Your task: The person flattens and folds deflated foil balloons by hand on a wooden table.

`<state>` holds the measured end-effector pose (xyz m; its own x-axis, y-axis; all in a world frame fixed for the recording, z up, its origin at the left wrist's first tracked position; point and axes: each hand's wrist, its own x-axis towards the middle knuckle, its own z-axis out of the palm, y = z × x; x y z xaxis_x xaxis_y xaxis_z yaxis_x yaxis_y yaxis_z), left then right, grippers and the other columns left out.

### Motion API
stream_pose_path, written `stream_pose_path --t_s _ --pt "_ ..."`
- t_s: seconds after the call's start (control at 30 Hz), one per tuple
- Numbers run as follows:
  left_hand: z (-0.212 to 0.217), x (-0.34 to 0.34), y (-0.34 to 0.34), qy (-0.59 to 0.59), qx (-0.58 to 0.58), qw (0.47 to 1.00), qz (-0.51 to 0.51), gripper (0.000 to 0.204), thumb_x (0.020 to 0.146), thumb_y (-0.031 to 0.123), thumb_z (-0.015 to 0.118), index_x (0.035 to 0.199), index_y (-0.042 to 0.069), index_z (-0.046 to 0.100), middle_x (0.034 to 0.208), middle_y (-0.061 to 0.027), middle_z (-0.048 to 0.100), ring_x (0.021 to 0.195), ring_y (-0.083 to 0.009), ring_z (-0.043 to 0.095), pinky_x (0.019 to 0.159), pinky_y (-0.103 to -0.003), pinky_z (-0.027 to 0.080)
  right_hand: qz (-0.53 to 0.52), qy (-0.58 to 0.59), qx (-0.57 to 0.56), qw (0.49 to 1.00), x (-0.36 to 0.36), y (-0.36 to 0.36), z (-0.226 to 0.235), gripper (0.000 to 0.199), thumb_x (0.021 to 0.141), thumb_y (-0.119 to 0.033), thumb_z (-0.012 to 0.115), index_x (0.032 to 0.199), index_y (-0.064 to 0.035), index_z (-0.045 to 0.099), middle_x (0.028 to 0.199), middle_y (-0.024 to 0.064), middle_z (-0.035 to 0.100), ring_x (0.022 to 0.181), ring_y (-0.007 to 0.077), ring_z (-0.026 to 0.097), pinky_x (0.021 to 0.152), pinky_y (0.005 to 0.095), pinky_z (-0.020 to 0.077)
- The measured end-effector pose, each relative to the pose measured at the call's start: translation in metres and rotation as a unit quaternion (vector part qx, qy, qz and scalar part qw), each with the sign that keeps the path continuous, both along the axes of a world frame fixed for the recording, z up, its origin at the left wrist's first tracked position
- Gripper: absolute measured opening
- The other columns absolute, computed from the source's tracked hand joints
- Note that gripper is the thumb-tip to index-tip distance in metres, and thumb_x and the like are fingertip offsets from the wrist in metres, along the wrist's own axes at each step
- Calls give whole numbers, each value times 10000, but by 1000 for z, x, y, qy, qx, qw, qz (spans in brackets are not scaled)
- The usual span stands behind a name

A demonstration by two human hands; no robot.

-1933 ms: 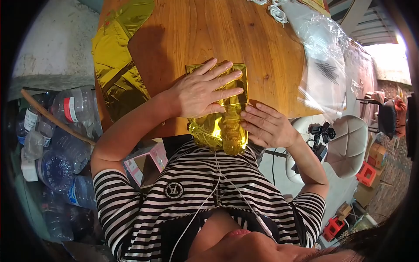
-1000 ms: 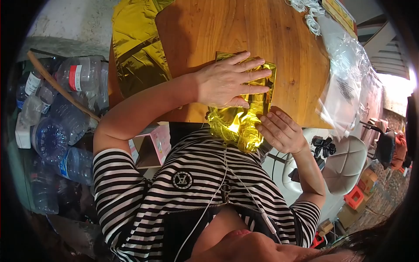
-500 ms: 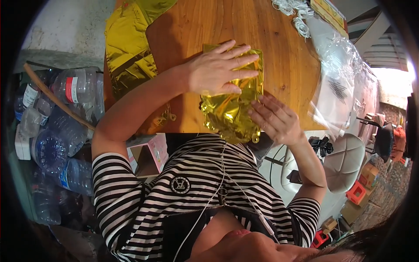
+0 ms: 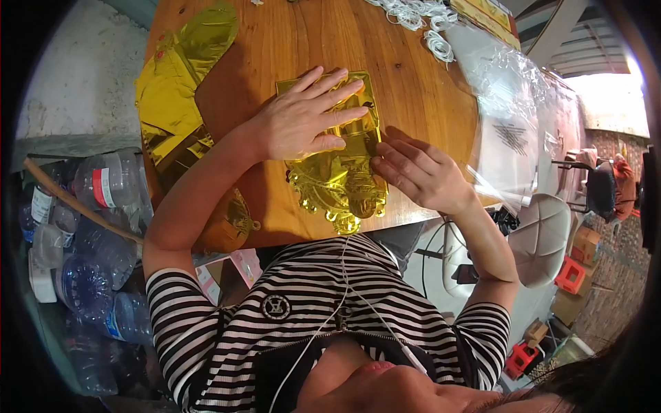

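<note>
A shiny gold foil balloon [image 4: 330,175], flat and folded, lies at the table's near edge. Its upper part is a smooth rectangle; the lower end is crumpled with scalloped tabs that reach the edge. My left hand [image 4: 303,117] rests palm down across its upper left, fingers spread, hiding part of the foil. At the foil's right side is my right hand [image 4: 423,172], its fingers loosely bent and slightly apart, with the tips touching the edge. More flat gold foil balloons [image 4: 169,96] lie along the table's left side, partly behind my left forearm.
White string coils [image 4: 437,45] and clear plastic bags [image 4: 513,103] lie on the right of the wooden table [image 4: 275,34]. Empty plastic bottles [image 4: 86,261] and a wooden stick [image 4: 76,199] are at the left. A pale cushioned chair [image 4: 540,241] stands at the right.
The whole view has shifted, so the table appears further left. My right fingers have drawn back from on top of the foil to its edge. My left hand stays spread on it.
</note>
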<state>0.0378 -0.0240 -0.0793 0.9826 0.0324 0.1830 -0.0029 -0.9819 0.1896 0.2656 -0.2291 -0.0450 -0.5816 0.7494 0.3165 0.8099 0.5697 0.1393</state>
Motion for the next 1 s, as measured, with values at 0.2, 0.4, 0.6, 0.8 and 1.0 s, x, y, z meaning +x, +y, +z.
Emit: stream_pose_path --t_s 0.2,0.4,0.6,0.8,1.0 --pt "1 2 1 4 -17 1000 -1 602 993 445 598 1537 217 477 1663 -115 311 1551 -342 244 1268 -527 168 56 -14 26 998 -2 9 -8 350 841 -126 671 1179 -55 725 1237 66 703 1117 228 674 967 328 543" --pt "1 4 -1 18 -16 1000 -2 620 988 427 605 1553 220 457 1675 -119 292 1557 -343 230 1271 -522 158 50 8 19 999 -1 6 -11 332 833 -113 668 1146 -19 725 1203 86 716 1098 235 682 952 331 570" --pt "-1 5 -3 14 -17 1000 -8 625 982 431 609 1549 213 464 1675 -123 290 1557 -344 231 1271 -527 153 49 50 -9 998 -2 5 -9 313 817 -110 681 1110 -12 730 1193 101 716 1090 245 685 961 361 587" --pt "5 4 -4 -3 -37 999 -13 616 976 414 620 1537 201 482 1672 -124 297 1555 -343 241 1266 -540 161 20 106 -23 994 -2 0 -13 308 827 -120 691 1113 -11 728 1179 116 716 1142 276 681 979 379 585" --pt "25 3 -1 -70 -57 996 -21 483 937 306 687 1384 131 640 1562 -111 484 1492 -344 381 1246 -564 214 10 106 -43 993 -1 -7 -15 340 828 -115 708 1153 -13 713 1213 122 701 1163 294 679 987 392 578"
